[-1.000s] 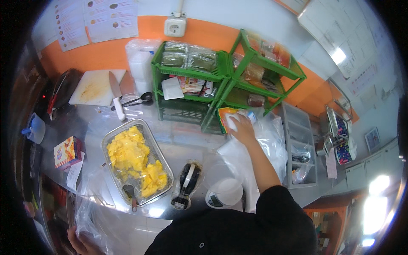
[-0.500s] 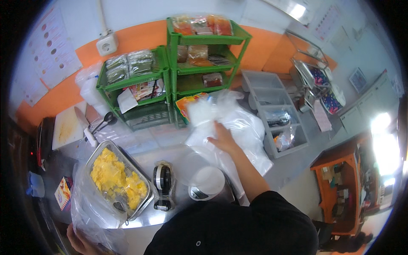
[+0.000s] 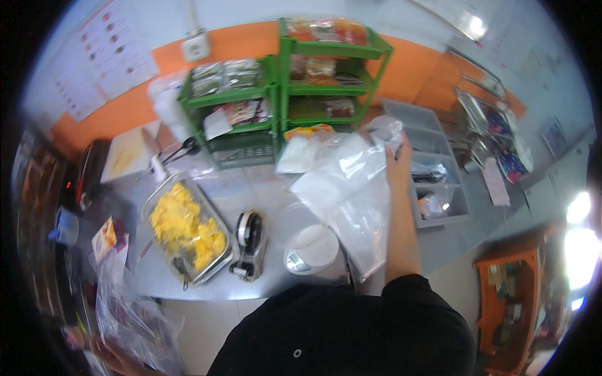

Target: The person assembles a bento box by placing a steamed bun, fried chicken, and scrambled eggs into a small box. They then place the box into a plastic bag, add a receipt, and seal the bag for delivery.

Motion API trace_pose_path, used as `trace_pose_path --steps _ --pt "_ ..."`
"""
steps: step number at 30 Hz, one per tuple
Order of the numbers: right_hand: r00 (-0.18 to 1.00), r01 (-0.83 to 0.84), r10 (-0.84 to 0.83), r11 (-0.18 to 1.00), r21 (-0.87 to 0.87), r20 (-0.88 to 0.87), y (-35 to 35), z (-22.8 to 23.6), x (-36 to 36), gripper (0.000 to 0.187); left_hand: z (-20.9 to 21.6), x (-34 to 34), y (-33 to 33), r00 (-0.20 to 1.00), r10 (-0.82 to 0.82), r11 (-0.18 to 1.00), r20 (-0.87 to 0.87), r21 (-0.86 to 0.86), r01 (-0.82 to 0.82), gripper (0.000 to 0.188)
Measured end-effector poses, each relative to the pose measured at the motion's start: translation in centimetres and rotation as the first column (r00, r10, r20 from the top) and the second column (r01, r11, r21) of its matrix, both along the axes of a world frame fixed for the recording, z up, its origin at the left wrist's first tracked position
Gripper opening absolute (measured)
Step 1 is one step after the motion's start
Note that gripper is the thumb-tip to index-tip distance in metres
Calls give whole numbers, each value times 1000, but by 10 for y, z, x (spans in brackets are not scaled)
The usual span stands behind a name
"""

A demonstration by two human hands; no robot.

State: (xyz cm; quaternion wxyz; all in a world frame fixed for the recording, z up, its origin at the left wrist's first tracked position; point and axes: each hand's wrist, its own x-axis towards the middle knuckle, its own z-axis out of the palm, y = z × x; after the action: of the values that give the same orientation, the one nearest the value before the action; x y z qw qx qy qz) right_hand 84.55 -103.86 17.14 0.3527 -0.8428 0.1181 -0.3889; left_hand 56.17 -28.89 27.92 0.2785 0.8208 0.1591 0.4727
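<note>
My right hand (image 3: 397,156) is stretched out over the steel counter and grips the top of a large clear plastic bag (image 3: 355,200), which drapes down across the counter in front of the green shelf rack (image 3: 283,94). My left hand (image 3: 105,351) is low at the bottom left edge, closed on a crumpled clear plastic bag (image 3: 135,319) that hangs beside the counter. A metal tray of yellow fruit pieces (image 3: 185,227) lies on the counter between the two hands.
A tape dispenser (image 3: 249,243) and a small scale with a round white container (image 3: 311,243) stand near the counter's front edge. A grey compartment bin (image 3: 434,182) sits to the right. A cutting board (image 3: 127,152) and knife lie at the back left.
My right hand has lifted the large clear bag up and to the right, from the counter toward the grey bin. The view has swung further left to right.
</note>
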Motion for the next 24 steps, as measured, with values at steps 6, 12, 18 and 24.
trace_pose_path --steps 6,12,18,24 --pt "951 -235 189 957 -171 -246 2 0 -25 64 -15 -83 -5 929 358 911 -93 252 -326 24" --pt "633 -487 108 825 -286 -767 59 -74 -66 60 -65 -129 -60 933 241 872 -268 -361 -330 17" --pt "624 -770 728 635 -66 -284 83 -25 -107 50 -70 -116 -232 868 -335 811 -368 -582 66 17" --pt "-385 -908 818 -254 332 -428 160 27 -225 31 -43 -99 -389 453 -839 537 -302 -329 776 20"
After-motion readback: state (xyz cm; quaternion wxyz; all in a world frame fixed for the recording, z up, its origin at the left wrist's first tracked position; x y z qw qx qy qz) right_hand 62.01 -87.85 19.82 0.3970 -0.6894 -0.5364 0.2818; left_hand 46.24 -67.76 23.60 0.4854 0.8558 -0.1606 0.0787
